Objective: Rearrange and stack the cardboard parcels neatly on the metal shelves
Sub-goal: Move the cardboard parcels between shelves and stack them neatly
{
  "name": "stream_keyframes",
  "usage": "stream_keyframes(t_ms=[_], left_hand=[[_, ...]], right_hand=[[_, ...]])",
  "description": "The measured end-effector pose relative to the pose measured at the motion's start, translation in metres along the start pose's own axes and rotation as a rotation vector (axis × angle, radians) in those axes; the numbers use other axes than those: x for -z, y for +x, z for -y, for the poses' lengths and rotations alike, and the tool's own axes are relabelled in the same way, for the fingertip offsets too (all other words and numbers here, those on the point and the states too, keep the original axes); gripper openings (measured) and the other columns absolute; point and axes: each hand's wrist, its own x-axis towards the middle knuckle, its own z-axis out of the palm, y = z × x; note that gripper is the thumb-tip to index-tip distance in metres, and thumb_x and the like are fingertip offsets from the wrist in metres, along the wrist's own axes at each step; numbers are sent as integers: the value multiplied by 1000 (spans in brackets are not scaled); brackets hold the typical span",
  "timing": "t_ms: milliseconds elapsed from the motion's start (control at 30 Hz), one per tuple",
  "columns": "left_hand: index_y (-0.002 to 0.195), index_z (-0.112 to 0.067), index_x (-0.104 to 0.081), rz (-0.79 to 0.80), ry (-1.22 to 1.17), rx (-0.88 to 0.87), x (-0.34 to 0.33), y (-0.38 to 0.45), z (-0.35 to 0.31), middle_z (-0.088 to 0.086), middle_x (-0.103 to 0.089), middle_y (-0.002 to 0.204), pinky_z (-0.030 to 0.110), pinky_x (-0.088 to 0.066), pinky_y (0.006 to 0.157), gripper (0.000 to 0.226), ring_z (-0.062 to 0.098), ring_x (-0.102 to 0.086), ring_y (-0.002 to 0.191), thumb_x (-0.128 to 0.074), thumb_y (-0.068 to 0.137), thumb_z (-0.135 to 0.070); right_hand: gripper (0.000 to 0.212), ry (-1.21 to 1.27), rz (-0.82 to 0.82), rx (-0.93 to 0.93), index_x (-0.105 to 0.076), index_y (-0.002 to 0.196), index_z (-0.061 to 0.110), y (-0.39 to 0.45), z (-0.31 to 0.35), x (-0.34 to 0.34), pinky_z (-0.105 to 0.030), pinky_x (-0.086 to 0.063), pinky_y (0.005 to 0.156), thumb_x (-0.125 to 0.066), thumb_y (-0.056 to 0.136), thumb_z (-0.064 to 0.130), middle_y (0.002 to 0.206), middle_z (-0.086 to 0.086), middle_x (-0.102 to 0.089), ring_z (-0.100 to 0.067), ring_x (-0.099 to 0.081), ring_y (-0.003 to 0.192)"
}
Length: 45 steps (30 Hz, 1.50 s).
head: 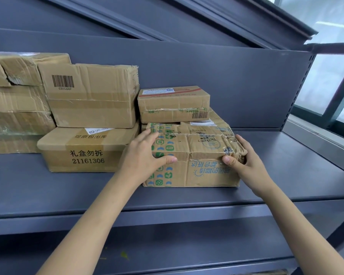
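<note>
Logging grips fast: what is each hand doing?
Left hand: grips the printed parcel's left end.
Right hand: grips its right end.

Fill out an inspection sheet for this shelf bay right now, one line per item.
Surface: grey metal shelf, bare at the right end.
Job's things: green-printed parcel at the front; small labelled parcel stacked behind it; barcode parcel on the numbered parcel; taped stack far left.
Clutter: nothing seen.
Grippers: left hand and right hand grip the green-printed parcel's ends.
Cables: nothing seen.
Surroundings: window at right.
</note>
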Motion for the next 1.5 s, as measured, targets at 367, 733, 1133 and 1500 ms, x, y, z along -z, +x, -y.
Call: stream_keyframes(t_ms=[367, 733, 1133, 1500], left_hand=[[106, -6, -70, -86, 286, -79, -4, -21, -6, 18, -68, 110, 41, -56, 70, 89, 30, -68, 94, -42, 62, -78], [124, -7, -59, -179, 161, -112, -14, -27, -4, 16, -55, 132, 41, -48, 92, 86, 31, -57, 116, -59, 64, -69], [146, -25, -15, 42, -477, 107, -17, -56, 10, -12, -54, 127, 10, -40, 90, 86, 0, -52, 115, -70, 80, -33], [136, -28, -34, -239, -539, -4, 90, -71, -17, -26, -58, 110, 35, -50, 92, 75, -3, -57, 106, -76, 75, -16]], right_hand=[[126, 86, 62, 13, -33, 140, 31, -1, -6, 15, -14, -42, 90, -73, 32, 81, 123, 23, -53, 15, -53, 106], [100, 84, -30, -4, -30, 135, 39, -10, -7, 3, -25, -35, 104, -74, 49, 66, 117, 31, -49, 18, -48, 105], [92, 107, -101, 22, -43, 134, 28, -30, 18, 9, -15, -47, 92, -80, 55, 58, 114, 14, -60, 12, -56, 95], [75, 208, -154, 307, -57, 105, 54, -28, 101, 2, -22, -48, 96, -71, 37, 81, 119, 12, -61, 2, -59, 109]])
